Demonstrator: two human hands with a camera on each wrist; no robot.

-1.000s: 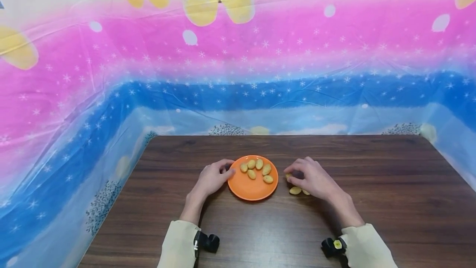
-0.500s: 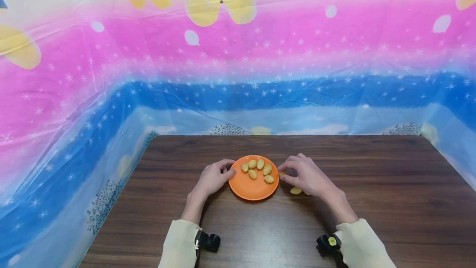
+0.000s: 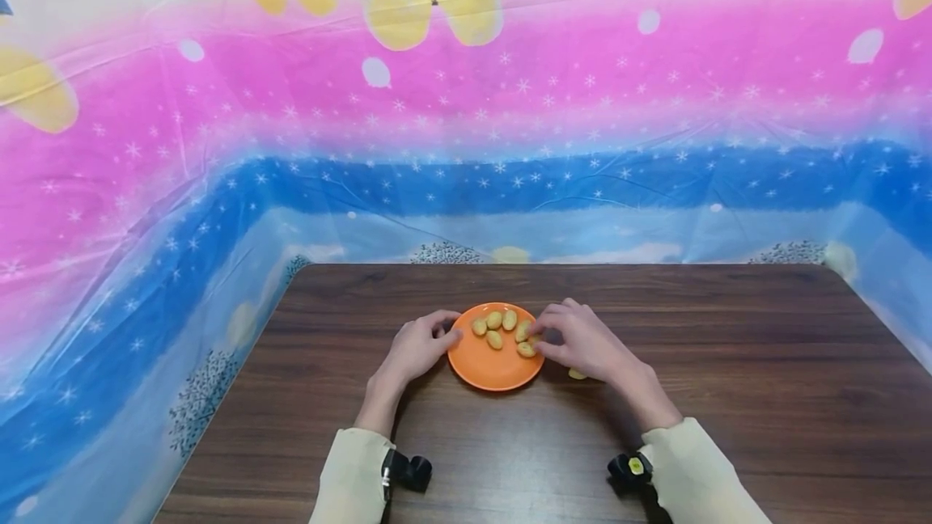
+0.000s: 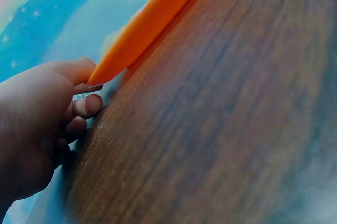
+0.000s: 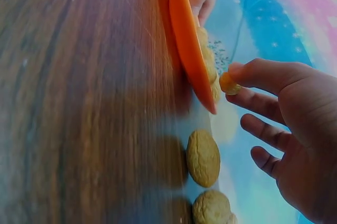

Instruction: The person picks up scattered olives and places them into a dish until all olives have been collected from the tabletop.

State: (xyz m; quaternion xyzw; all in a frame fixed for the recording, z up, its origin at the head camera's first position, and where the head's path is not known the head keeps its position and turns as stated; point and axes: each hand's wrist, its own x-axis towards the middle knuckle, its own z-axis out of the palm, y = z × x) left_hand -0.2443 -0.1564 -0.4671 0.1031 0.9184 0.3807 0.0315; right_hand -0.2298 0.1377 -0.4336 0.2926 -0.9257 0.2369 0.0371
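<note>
Pieces point(image 3: 494, 340), oval and tan, lie in the plate point(image 3: 488, 374) and on the table point(image 3: 764, 362). The right hand point(image 3: 578, 340) pinches a held piece point(image 5: 229, 84) at the plate's right edge, apart from the rim. The left hand point(image 3: 415, 346) pinches the opposite rim. The step in hand looks like adding the held piece to the plate; the next move seems to call for lowering it in and loosening the right hand while the left steadies. Count: one plate, six pieces in it, one held, two on the table, plus a sliver point(image 5: 233, 218) low in the right wrist view, perhaps a third
</note>
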